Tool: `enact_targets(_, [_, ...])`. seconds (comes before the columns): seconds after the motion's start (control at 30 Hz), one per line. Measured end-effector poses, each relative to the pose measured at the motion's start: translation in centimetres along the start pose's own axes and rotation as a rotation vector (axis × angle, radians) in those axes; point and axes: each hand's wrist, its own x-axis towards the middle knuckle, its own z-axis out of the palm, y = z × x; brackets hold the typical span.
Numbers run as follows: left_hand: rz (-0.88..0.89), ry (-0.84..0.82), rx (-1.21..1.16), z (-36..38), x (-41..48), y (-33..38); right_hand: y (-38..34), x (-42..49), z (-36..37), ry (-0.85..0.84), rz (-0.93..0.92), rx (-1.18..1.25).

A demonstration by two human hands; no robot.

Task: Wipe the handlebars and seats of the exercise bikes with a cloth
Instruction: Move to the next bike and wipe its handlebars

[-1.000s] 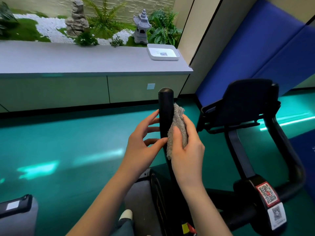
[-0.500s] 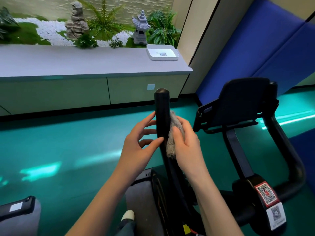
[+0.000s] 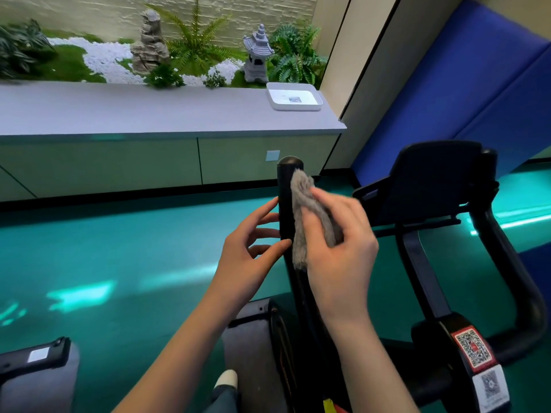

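Grey fluffy cloth (image 3: 301,222) lies against the right side of the black upright handlebar (image 3: 285,186), gripped in my right hand (image 3: 337,242). My left hand (image 3: 250,248), fingers loose, touches its left side. I judge this bar mid-wipe, and the black padded seat (image 3: 432,180) right of it is not yet done.

Handlebar (image 3: 285,189) upright before me: my left hand (image 3: 247,257) to its left, my right hand (image 3: 343,257) to its right, cloth (image 3: 299,189) between bar and right hand; counter (image 3: 149,114) behind.
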Motion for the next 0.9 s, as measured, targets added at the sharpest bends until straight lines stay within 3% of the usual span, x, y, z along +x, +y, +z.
enact_targets(0.1, [-0.013, 0.016, -0.03, 0.1, 0.0, -0.1, -0.5, 2.1, 1.1, -0.048, -0.056, -0.044])
enact_targets(0.27, [-0.022, 0.03, -0.073, 0.5, -0.2, -0.2, 0.6, 0.9, -0.3, -0.196, 0.005, -0.061])
enact_targets(0.37, [-0.025, 0.032, -0.098, 0.7, -0.4, -0.4, 0.5, 1.5, -0.7, -0.199, 0.011, -0.031])
enact_targets(0.5, [-0.03, 0.044, -0.13, 0.9, -0.3, -0.3, -0.2, 2.5, 0.1, -0.209, -0.121, -0.11])
enact_targets(0.9, [-0.054, 0.126, -0.273, 1.6, -0.4, -0.4, -3.7, 6.6, 1.0, -0.467, -0.363, -0.381])
